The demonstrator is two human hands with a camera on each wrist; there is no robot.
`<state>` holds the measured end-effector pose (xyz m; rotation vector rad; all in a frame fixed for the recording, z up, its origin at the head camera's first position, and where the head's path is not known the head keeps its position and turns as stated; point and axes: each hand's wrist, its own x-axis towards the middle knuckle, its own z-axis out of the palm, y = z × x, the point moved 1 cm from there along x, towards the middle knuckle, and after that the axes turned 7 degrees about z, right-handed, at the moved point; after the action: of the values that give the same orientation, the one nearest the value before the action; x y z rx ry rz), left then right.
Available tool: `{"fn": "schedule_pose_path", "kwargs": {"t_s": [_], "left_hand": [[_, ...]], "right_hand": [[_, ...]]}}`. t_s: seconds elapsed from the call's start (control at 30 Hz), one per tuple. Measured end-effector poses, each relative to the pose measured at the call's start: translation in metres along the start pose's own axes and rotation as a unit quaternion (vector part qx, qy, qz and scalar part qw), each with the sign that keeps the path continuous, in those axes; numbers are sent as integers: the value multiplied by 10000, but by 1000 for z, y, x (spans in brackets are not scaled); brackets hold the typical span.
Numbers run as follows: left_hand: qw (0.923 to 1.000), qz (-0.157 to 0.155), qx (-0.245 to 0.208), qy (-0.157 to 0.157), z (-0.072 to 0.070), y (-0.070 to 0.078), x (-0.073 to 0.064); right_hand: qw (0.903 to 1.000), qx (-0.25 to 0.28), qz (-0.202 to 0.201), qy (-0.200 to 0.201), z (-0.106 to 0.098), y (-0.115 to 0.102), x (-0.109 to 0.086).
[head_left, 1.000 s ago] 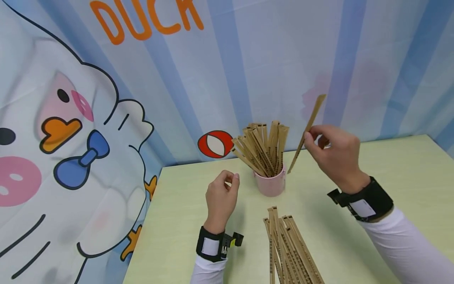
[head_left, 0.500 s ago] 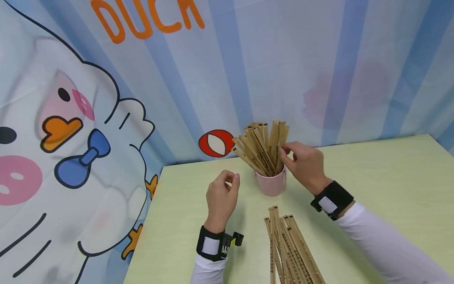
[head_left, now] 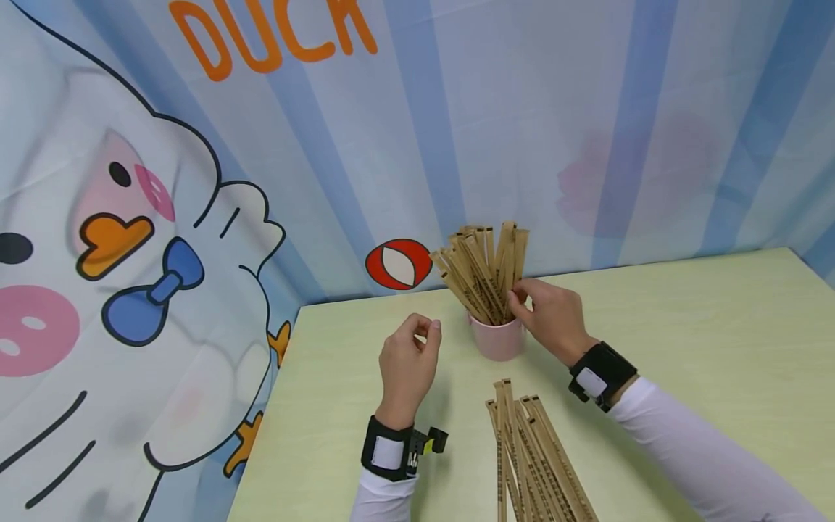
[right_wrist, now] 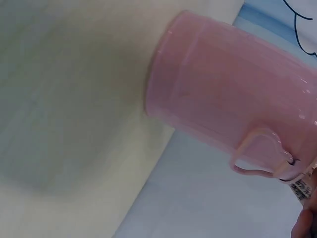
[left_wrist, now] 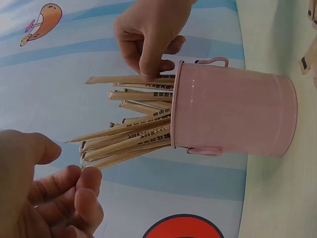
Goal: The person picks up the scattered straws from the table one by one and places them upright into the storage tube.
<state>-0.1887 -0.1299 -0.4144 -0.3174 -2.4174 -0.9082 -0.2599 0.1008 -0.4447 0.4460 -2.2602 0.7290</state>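
A pink bucket-shaped pot with small side handles stands upright on the table, filled with several paper-wrapped straws. At its right rim my right hand pinches one wrapped straw, whose lower part is inside the pot. In the right wrist view, only a bit of that hand shows at the lower right edge, beside the pot. My left hand hovers left of the pot with loosely curled fingers, holding nothing. Its fingertips look close to the straw tops in the left wrist view.
A pile of wrapped straws lies on the pale green table in front of the pot. Behind the table hangs a blue striped cloth with duck drawings. Black camera straps circle both wrists.
My right hand has brought the wrapped straw from right of the pot leftward, then down into it among the others. The left hand has stayed in place.
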Motion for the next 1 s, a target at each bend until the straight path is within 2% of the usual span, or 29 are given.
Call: {"fn": "schedule_pose_path", "kwargs": {"t_s": [0.17, 0.3, 0.5, 0.6, 0.83, 1.0], "left_hand": [[10000, 1, 1, -21, 0, -1, 0], [10000, 31, 9, -11, -1, -1, 0], [10000, 12, 19, -21, -1, -2, 0], [10000, 19, 6, -26, 0, -2, 0], [9999, 76, 39, -62, 3, -1, -1], [9999, 146, 24, -87, 4, -1, -1]], "right_hand": [[9998, -32, 119, -180, 2, 2, -3], [9985, -42, 389, -374, -4, 1, -2], [9942, 145, 975, -437, -27, 3, -9], [9921, 356, 1116, -444, -42, 6, -18], [9814, 588, 1178, -1394, -62, 14, -46], [9786, 638, 1200, -1548, -68, 17, -55]]}}
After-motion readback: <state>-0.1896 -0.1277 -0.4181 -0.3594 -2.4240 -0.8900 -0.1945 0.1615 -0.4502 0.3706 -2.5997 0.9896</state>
